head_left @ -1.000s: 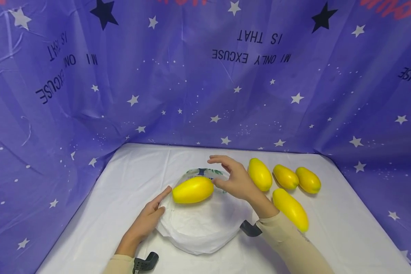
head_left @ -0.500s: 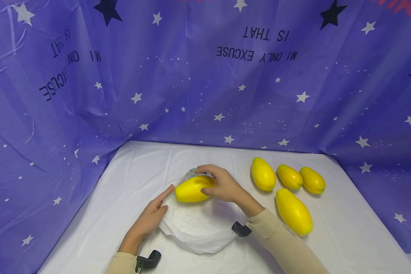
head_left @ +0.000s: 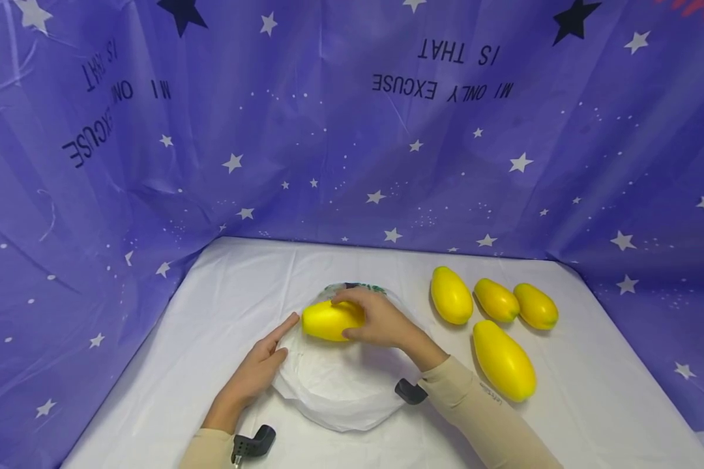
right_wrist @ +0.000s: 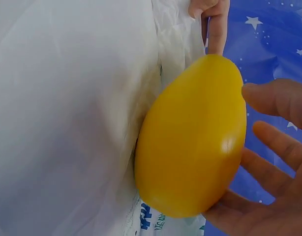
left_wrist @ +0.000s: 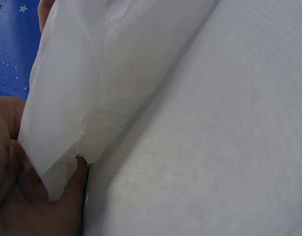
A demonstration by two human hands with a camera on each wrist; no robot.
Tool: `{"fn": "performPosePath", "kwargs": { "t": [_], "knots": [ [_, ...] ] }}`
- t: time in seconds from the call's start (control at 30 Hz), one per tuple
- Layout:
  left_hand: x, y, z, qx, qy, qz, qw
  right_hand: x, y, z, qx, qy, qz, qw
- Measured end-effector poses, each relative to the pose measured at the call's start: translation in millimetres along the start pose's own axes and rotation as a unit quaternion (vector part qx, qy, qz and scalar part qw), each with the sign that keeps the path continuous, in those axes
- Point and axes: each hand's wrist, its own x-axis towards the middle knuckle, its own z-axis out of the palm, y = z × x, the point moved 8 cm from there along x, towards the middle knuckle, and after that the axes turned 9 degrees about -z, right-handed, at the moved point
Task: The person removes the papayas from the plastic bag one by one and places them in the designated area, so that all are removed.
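Observation:
A yellow papaya (head_left: pixel 324 320) lies on its side at the mouth of a white plastic bag (head_left: pixel 340 417), which has green and blue print at its far side. My right hand (head_left: pixel 377 319) grips the papaya's right end, thumb in front and fingers over the far side. In the right wrist view the papaya (right_wrist: pixel 190 142) stands against the bag's edge, with the hand (right_wrist: pixel 274 167) curved around its side. My left hand (head_left: pixel 255 370) holds the bag's left rim. The left wrist view has the bag's plastic (left_wrist: pixel 67 108) covering part of that hand (left_wrist: pixel 47 211).
Several more papayas lie to the right: one (head_left: pixel 452 296) near the bag, two behind, and a large one (head_left: pixel 504 361) close to the right sleeve. A white cloth (head_left: pixel 586 404) covers the table. Purple star-printed curtains (head_left: pixel 352 130) hang around its back and sides.
My right hand has moved left and down over the papaya and its fingers have come around the right end. The left hand keeps its place at the rim.

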Motion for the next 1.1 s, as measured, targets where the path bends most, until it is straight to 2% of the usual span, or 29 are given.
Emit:
{"fn": "performPosePath", "kwargs": {
  "t": [0.33,0.63,0.93,1.1],
  "knots": [
    [-1.3,-1.9,1.1,-0.003,0.003,-0.011,0.9999,-7.5,9,13,-0.007,-0.022,0.028,0.9994],
    [-0.1,-0.3,2.4,-0.004,-0.004,-0.007,1.0,-12.2,13,21,0.052,-0.018,0.058,0.9968],
    [-0.4,1.1,3.8,-0.003,-0.005,0.007,1.0,-20.0,12,19,0.039,0.009,0.037,0.9985],
    [-1.7,2.2,2.2,-0.005,-0.002,0.007,1.0,-26.1,9,17,0.032,0.01,0.036,0.9988]
  ]
}}
